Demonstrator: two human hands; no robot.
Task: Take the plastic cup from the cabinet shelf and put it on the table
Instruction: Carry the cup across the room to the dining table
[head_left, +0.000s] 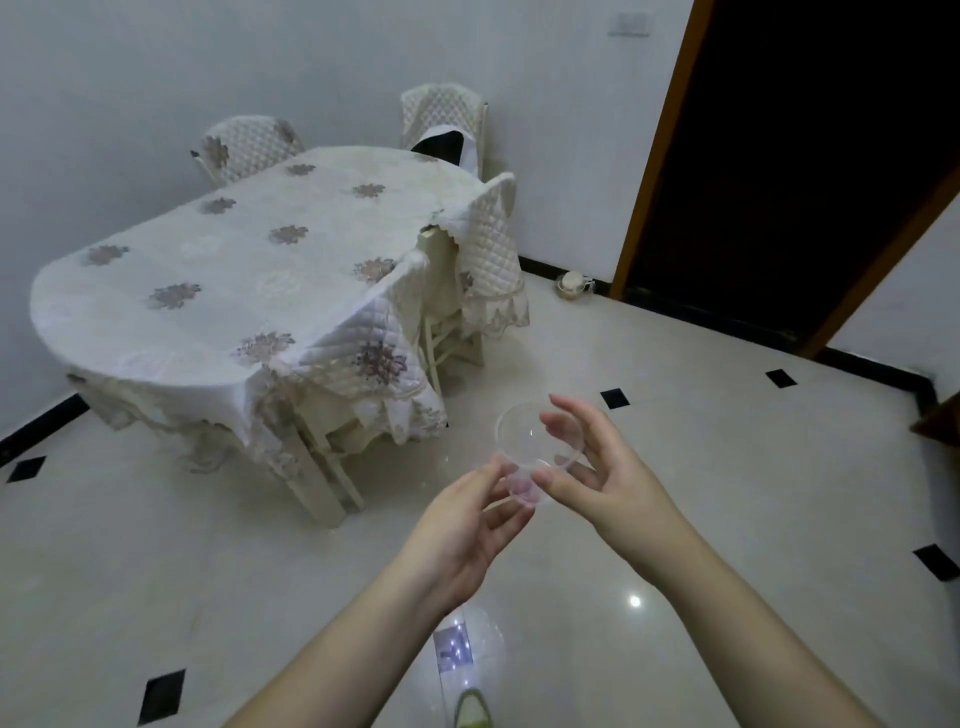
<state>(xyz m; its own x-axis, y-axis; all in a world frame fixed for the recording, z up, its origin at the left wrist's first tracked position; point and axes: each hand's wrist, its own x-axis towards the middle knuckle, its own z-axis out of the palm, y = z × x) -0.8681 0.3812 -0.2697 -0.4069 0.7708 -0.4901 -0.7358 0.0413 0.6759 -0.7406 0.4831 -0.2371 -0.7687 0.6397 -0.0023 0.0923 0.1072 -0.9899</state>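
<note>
A clear plastic cup (524, 441) is held in the air above the floor, its round mouth facing me. My left hand (467, 530) pinches its bottom from below and to the left. My right hand (597, 462) holds its rim and side from the right, fingers curled around it. The table (218, 270), oval and covered with a white flowered cloth, stands ahead and to the left, well beyond both hands. No cabinet is in view.
Several quilt-covered chairs (488, 244) stand around the table, one at its near right side. A small jar (571, 285) sits on the floor by the wall. A dark doorway (779, 171) opens at the right. Glossy tiled floor (675, 519) lies between me and the table.
</note>
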